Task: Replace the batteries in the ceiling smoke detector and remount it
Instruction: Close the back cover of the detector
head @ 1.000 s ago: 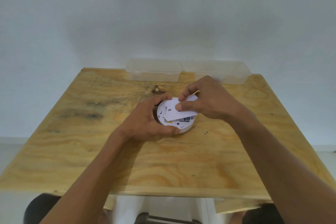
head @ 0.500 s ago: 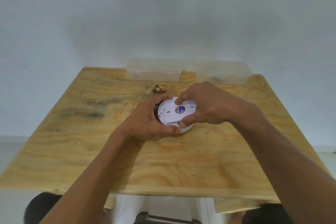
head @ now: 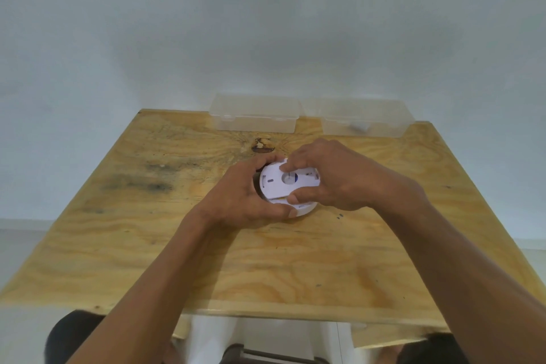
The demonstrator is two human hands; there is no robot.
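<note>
A round white smoke detector (head: 305,209) lies back-up near the middle of the wooden table (head: 147,245). A white mounting plate (head: 274,186) with a round hole and slots sits flat on top of it. My left hand (head: 245,198) wraps the detector's left and near side, thumb along the front rim. My right hand (head: 334,177) comes from the right, forefinger pressing on the plate's top and thumb at its near edge. The detector's right side is hidden under my right hand.
Two clear plastic boxes stand at the table's far edge against the white wall: the left box (head: 254,114) looks empty, the right box (head: 366,118) holds a small pale item. A dark knot (head: 261,145) marks the wood behind the detector.
The white plate, first tilted in my right hand above the detector's open back, has been laid flat on it. My right hand has shifted its grip onto the plate's top and near edge.
</note>
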